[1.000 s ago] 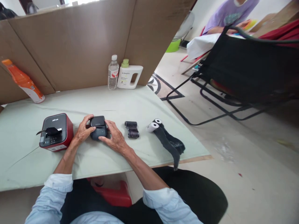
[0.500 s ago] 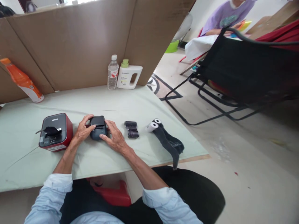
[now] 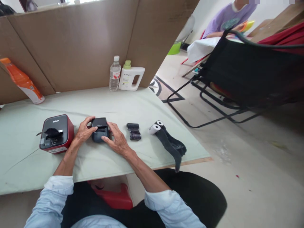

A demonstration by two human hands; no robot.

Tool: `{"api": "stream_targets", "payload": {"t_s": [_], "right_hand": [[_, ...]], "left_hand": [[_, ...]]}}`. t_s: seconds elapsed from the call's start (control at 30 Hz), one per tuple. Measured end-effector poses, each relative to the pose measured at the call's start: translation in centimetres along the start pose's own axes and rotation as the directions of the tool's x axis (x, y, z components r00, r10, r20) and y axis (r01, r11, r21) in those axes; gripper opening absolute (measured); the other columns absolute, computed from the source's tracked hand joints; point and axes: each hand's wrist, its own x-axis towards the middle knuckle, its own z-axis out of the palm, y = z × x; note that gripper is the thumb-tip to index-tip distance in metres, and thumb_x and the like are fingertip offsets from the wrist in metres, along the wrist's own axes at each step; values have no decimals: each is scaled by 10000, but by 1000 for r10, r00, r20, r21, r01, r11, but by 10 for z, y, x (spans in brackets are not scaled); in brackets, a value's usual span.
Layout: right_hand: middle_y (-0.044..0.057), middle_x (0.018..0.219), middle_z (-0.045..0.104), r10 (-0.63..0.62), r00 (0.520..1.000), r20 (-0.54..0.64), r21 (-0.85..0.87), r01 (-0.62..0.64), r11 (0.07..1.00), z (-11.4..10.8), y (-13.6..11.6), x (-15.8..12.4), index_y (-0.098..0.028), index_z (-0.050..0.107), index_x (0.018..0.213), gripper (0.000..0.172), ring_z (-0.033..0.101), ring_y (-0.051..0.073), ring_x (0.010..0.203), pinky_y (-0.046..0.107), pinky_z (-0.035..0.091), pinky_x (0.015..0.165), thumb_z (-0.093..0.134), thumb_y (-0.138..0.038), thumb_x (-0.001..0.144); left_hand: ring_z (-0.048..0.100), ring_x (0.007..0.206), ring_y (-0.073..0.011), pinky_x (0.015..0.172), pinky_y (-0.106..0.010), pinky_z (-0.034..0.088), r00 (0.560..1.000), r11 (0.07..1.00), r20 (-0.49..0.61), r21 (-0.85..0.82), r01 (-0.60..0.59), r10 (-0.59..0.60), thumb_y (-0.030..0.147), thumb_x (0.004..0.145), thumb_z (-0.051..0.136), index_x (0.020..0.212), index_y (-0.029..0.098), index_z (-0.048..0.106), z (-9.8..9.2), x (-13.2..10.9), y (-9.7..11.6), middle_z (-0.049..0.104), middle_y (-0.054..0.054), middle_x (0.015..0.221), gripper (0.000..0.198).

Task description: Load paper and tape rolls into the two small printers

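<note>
Black and compact, a small printer (image 3: 100,129) is gripped from both sides on the pale green table (image 3: 133,104): the left hand (image 3: 83,132) is curled round its left edge, the right hand (image 3: 117,141) pressed against its right, fingers spread. Just to the left stands a red printer (image 3: 56,133); to the right lie a black ribbon roll (image 3: 134,131) and white paper rolls (image 3: 155,128)

Both hands rest on a small black printer (image 3: 100,129) on the pale green table (image 3: 133,104): the left hand (image 3: 83,133) grips its left side, the right hand (image 3: 117,141) its right. A red-sided printer (image 3: 55,133) stands just to the left; a dark ribbon roll (image 3: 134,131) and two white paper rolls (image 3: 156,126) lie to the right.
</note>
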Motion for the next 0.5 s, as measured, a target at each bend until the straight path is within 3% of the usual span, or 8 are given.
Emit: {"api": "stream_targets", "payload": {"t_s": [0.27,0.5], "right_hand": [[170,1524,509,-22,999,-25,-19,21,1000,1,2,0,-258,387,1604,720,564,328,1350,535,577,1052,660,-454,966],[173,1472,545,-42,998,-53,10,43,999,0,1,2,-242,516,1509,593,624,309,1236,491,621,955,661,-410,959]], "left_hand": [[599,1338,-326,1087,-467,526,999,1000,-34,11,-11,12,459,804,767,1337,172,669,1,1,3,662,-148,1414,613],[627,1295,-282,1140,-449,475,995,995,-74,77,-63,68,483,855,718,1307,216,706,4,1,6,690,-107,1398,525]]}}
